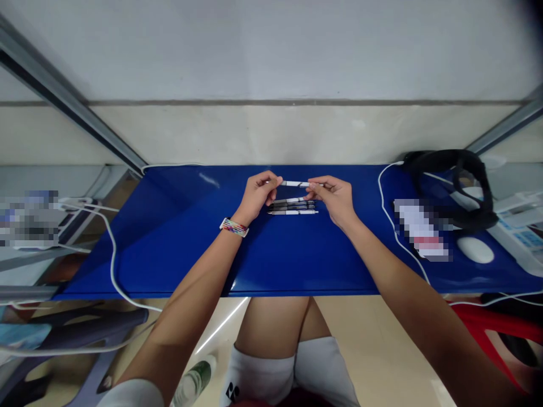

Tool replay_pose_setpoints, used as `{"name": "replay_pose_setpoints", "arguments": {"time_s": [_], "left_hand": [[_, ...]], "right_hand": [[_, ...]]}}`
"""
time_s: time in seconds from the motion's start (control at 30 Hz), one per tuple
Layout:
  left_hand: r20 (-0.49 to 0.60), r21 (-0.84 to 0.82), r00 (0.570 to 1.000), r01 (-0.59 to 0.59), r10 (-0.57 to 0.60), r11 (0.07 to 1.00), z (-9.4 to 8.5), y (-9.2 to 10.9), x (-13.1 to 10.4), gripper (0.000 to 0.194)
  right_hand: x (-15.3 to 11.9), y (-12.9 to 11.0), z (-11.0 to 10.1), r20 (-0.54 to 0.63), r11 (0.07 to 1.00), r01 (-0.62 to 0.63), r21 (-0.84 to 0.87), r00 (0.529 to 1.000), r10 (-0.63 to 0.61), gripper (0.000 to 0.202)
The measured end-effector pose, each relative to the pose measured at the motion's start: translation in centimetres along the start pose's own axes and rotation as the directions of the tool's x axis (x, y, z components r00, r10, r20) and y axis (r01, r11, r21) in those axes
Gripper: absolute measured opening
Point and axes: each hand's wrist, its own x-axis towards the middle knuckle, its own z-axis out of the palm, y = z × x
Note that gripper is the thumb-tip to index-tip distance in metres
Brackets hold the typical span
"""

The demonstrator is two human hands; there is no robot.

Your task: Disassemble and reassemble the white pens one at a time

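Note:
A white pen (pixel 296 183) is held level above the blue table (pixel 178 243), one end in each hand. My left hand (pixel 258 195) pinches its left end and my right hand (pixel 333 198) pinches its right end. Just below, between my hands, three more pens (pixel 292 207) lie side by side on the table. A multicoloured band (pixel 234 227) sits on my left wrist.
A white cable (pixel 112 254) loops over the table's left side, another white cable (pixel 388 217) runs down the right. A black strap or headset (pixel 462 181) and a white mouse (pixel 475 249) lie at the right. A bottle (pixel 195 380) stands on the floor by my knees.

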Motion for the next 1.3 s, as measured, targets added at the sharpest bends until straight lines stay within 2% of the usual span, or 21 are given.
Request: {"name": "replay_pose_setpoints", "arguments": {"time_s": [0.1,0.17,0.2,0.3,0.33,0.43,0.53,0.57,0.6,0.67,0.7,0.8,0.87,0.9,0.97,1.1,1.17,1.2,1.3], "left_hand": [[-0.036,0.060,0.999,0.037,-0.035,0.998,-0.2,-0.1,0.1,0.060],[-0.038,0.130,0.999,0.022,-0.018,0.991,-0.2,0.1,0.0,0.069],[-0.028,0.159,1.000,0.004,0.001,0.987,-0.2,0.2,0.0,0.067],[0.021,0.173,0.997,-0.072,0.070,0.982,-0.3,0.5,0.0,0.037],[0.033,0.161,0.995,-0.093,0.089,0.983,-0.3,0.5,0.0,0.035],[0.051,0.179,0.995,-0.098,0.091,0.979,-0.5,0.4,0.0,0.035],[0.065,0.242,0.998,-0.019,0.003,0.970,-0.5,0.2,-0.1,0.065],[0.079,0.244,0.997,-0.007,-0.013,0.970,-0.5,0.2,-0.1,0.068],[0.091,0.235,0.996,-0.011,-0.011,0.972,-0.5,0.2,-0.2,0.063],[0.101,0.212,0.994,-0.062,0.042,0.975,-0.5,0.2,-0.3,0.038],[0.097,0.210,0.993,-0.092,0.072,0.973,-0.4,0.2,-0.3,0.036],[0.083,0.236,0.994,-0.094,0.077,0.967,-0.4,0.3,-0.3,0.035],[0.070,0.229,0.997,-0.044,0.029,0.972,-0.5,0.3,-0.2,0.054],[0.063,0.215,0.998,-0.028,0.015,0.976,-0.6,0.3,-0.2,0.056],[0.055,0.187,0.998,-0.038,0.028,0.982,-0.7,0.2,-0.1,0.046],[0.072,0.229,0.996,-0.063,0.047,0.971,-0.9,0.2,0.0,0.041],[0.082,0.254,0.996,-0.038,0.017,0.966,-0.9,0.3,-0.1,0.065],[0.083,0.251,0.997,-0.028,0.007,0.968,-0.9,0.3,-0.1,0.068],[0.077,0.193,0.997,-0.044,0.029,0.980,-0.8,0.4,0.0,0.045]], "right_hand": [[0.0,0.0,0.2,0.020,0.998,0.048,-0.031,0.999,-0.048,0.034],[0.2,0.2,0.2,0.026,0.998,0.053,-0.025,0.998,-0.052,0.034],[0.3,0.3,0.2,0.025,0.999,0.044,-0.018,0.999,-0.043,0.034],[0.7,0.9,-0.1,0.010,1.000,0.006,0.022,1.000,-0.006,0.040],[0.8,1.1,-0.1,0.004,0.999,-0.005,0.041,1.000,0.005,0.041],[1.0,1.4,-0.2,-0.015,0.996,-0.025,0.088,1.000,0.027,0.042],[1.1,1.4,-0.1,-0.008,0.993,-0.026,0.114,1.000,0.027,0.043],[1.1,1.5,-0.1,-0.005,0.993,-0.024,0.117,1.000,0.025,0.043],[1.1,1.5,-0.1,-0.004,0.993,-0.022,0.118,1.000,0.023,0.042],[1.1,1.5,-0.1,-0.009,0.993,-0.023,0.118,1.000,0.024,0.041],[1.1,1.5,-0.1,-0.016,0.993,-0.024,0.119,1.000,0.026,0.041],[1.1,1.4,-0.2,-0.016,0.991,-0.038,0.130,0.999,0.040,0.041],[1.1,1.4,-0.1,-0.001,0.990,-0.047,0.136,0.999,0.047,0.042],[1.1,1.3,-0.1,0.004,0.989,-0.050,0.139,0.999,0.050,0.042],[1.1,1.3,-0.1,-0.006,0.988,-0.050,0.143,0.999,0.052,0.042],[1.2,1.3,-0.3,-0.033,0.990,-0.049,0.129,0.998,0.053,0.041],[1.2,1.4,-0.4,-0.025,0.993,-0.048,0.111,0.998,0.051,0.042],[1.2,1.4,-0.4,-0.019,0.993,-0.048,0.104,0.999,0.051,0.042],[1.2,1.6,-0.5,-0.020,0.994,-0.050,0.101,0.998,0.052,0.043]]}}
